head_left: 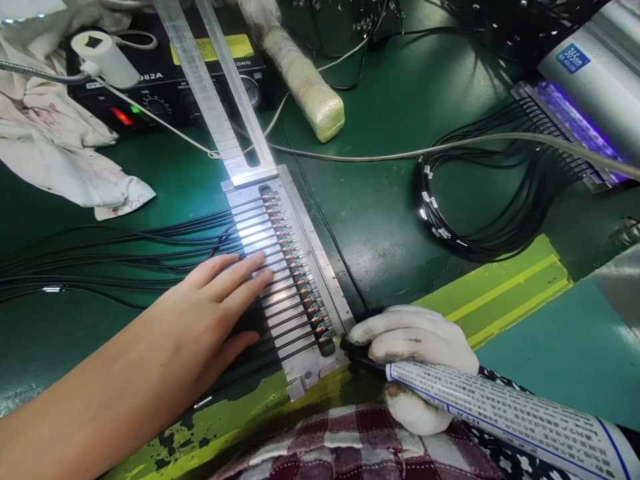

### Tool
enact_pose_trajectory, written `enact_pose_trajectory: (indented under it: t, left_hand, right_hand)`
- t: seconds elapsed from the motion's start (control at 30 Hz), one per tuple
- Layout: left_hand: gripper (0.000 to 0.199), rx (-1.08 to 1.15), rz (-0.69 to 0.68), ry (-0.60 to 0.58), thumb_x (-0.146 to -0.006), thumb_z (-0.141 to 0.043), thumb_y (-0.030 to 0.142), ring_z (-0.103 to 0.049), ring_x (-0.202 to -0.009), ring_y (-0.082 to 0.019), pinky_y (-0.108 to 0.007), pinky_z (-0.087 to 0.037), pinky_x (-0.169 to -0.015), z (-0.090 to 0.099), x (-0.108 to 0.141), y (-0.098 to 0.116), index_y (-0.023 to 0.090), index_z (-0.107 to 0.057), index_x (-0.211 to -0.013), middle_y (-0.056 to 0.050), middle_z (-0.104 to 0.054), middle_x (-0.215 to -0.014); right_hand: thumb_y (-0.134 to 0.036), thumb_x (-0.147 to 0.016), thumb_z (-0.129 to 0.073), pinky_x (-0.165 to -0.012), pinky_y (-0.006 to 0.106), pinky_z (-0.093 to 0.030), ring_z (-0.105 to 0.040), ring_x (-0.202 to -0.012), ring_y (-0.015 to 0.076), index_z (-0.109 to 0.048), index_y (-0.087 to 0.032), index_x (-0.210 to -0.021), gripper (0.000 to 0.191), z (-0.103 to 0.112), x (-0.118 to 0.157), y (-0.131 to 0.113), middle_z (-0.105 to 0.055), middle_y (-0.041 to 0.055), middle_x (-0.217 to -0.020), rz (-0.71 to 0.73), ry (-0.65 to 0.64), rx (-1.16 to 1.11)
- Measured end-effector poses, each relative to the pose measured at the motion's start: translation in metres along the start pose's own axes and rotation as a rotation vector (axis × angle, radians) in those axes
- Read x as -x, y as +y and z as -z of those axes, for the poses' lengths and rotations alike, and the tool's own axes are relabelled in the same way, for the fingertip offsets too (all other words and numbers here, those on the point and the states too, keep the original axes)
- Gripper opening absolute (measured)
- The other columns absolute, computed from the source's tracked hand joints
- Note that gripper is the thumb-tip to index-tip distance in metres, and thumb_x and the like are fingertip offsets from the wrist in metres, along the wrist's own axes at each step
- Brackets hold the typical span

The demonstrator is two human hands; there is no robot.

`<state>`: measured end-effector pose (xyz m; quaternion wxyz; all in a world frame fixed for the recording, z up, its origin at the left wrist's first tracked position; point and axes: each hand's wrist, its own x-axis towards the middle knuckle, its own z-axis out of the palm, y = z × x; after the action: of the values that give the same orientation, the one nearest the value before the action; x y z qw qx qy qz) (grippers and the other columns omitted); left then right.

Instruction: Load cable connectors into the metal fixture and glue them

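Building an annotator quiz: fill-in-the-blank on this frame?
1. The left hand is bare; the right hand, holding the printed tube, is gloved in ____.
2. The table under the metal fixture is ____.
3. The coiled cables are ____.
4. The blue label reads ____nm.

Missing: white; green; black; 365

The right hand (417,340) wore a white glove (440,350), soiled grey-brown at the fingertips. Just behind its grip showed a black sleeve (520,460) printed with small white shapes. Below the grip, plaid clothing (350,440) in maroon and off-white bore pale dashed lines. Left of the grip, the left hand (215,293) and forearm (120,373) were bare.
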<state>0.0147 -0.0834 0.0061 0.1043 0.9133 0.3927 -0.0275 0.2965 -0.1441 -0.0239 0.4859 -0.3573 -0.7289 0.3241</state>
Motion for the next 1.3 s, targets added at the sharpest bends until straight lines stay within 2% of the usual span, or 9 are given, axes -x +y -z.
enact_pose_trajectory:
  t: [0.67, 0.9, 1.07, 1.3]
  left_hand:
    - [0.051, 0.008, 0.001, -0.006, -0.094, -0.041, 0.044, -0.045, -0.131, -0.033, -0.052, -0.045, -0.107, 0.0012, -0.001, -0.0007, 0.023, -0.05, -0.139, -0.006, -0.051, -0.145]
    - [0.049, -0.002, -0.009, 0.004, -0.094, -0.043, 0.04, -0.045, -0.131, -0.033, -0.052, -0.047, -0.105, 0.0032, -0.0022, 0.0003, 0.022, -0.05, -0.139, -0.007, -0.051, -0.144]
    - [0.048, -0.007, -0.023, 0.01, -0.096, -0.04, 0.041, -0.045, -0.131, -0.034, -0.055, -0.048, -0.103, 0.0024, -0.0006, -0.0006, 0.023, -0.049, -0.139, -0.006, -0.052, -0.144]
    - [0.049, 0.019, 0.006, 0.001, -0.094, -0.041, 0.043, -0.045, -0.132, -0.034, -0.054, -0.045, -0.107, 0.0013, 0.0, -0.0005, 0.025, -0.049, -0.14, -0.005, -0.051, -0.145]
  right_hand:
    - [-0.029, -0.079, -0.056, -0.06, 0.029, -0.057, -0.073, -0.073, 0.0185, -0.064, -0.016, -0.082, 0.015, -0.0007, -0.001, -0.0017, -0.074, 0.0062, -0.084, 0.016, 0.029, -0.002]
    - [-0.026, -0.081, -0.056, -0.059, 0.029, -0.058, -0.074, -0.075, 0.02, -0.064, -0.018, -0.085, 0.012, 0.0005, -0.0021, 0.0018, -0.073, 0.0048, -0.08, 0.059, -0.001, 0.005]
    - [-0.029, -0.082, -0.056, -0.062, 0.029, -0.058, -0.073, -0.077, 0.0199, -0.064, -0.019, -0.086, 0.014, 0.0016, -0.0016, 0.001, -0.074, 0.0051, -0.084, 0.024, -0.016, 0.024]
    - [-0.03, -0.082, -0.056, -0.061, 0.03, -0.059, -0.073, -0.077, 0.0204, -0.064, -0.018, -0.086, 0.014, 0.0005, -0.0007, 0.0028, -0.074, 0.0056, -0.084, 0.042, -0.017, 0.027]
